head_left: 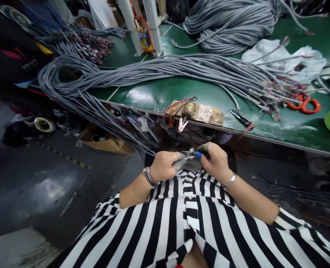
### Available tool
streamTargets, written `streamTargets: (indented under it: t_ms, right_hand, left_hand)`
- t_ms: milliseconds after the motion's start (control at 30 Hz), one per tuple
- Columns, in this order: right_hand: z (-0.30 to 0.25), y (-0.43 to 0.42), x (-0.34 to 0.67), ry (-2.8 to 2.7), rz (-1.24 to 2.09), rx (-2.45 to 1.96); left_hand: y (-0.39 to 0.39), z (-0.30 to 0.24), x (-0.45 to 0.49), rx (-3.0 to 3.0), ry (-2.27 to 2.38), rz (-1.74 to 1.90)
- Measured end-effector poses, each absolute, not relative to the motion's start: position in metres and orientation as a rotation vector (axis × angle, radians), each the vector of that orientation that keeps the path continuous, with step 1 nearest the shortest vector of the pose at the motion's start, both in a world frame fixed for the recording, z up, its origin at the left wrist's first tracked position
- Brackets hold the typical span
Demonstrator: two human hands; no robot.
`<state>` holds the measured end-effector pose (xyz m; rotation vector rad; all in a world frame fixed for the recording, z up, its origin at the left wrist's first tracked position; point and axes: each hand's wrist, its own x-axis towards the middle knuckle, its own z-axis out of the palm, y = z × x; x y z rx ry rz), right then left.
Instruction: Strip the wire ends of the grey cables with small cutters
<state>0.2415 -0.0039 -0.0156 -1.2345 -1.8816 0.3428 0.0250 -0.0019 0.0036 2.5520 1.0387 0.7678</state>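
Gray cable sits pinched in both hands (forearms angled inward).

A cardboard box sits on the floor (striped tape nearby)

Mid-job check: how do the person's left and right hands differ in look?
The left hand has a metal watch at its wrist; the right hand has a silvery bracelet. The left hand's thumb looks grey-covered, while the right hand's thumb has a blue tip. Both hands have bent fingers pinching at grey cable.
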Motion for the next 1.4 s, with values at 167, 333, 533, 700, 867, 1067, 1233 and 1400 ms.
streamTargets:
  t_ms: [167,333,533,700,867,1067,1233,1400]
  right_hand:
    - [-0.023,0.028,0.257,-1.254,0.562,-1.491]
    - [0.002,0.012,0.280,-1.598,0.575,-1.265]
    - [0.019,-0.015,0.289,-2.027,0.251,-1.190]
    - [0.015,-0.014,0.285,-2.152,0.107,-1.258]
    - [0.014,-0.015,0.274,-2.210,0.097,-1.206]
    - [0.015,-0.014,0.268,-2.227,0.107,-1.199]
    - [0.014,-0.012,0.269,-2.215,0.168,-1.202]
    - [-0.001,-0.012,0.263,-2.056,0.437,-1.222]
  left_hand:
    - [-0.011,0.004,0.039,2.630,0.509,0.599]
    - [0.004,0.008,0.029,2.598,0.952,0.759]
    - [0.010,0.012,0.024,2.561,1.015,0.880]
    - [0.006,0.012,0.026,2.594,1.007,0.903]
    - [0.002,0.012,0.025,2.645,0.998,0.902]
    - [0.001,0.013,0.024,2.688,1.025,0.882]
    - [0.001,0.015,0.025,2.693,1.004,0.913]
    - [0.001,0.014,0.025,2.651,0.997,0.947]
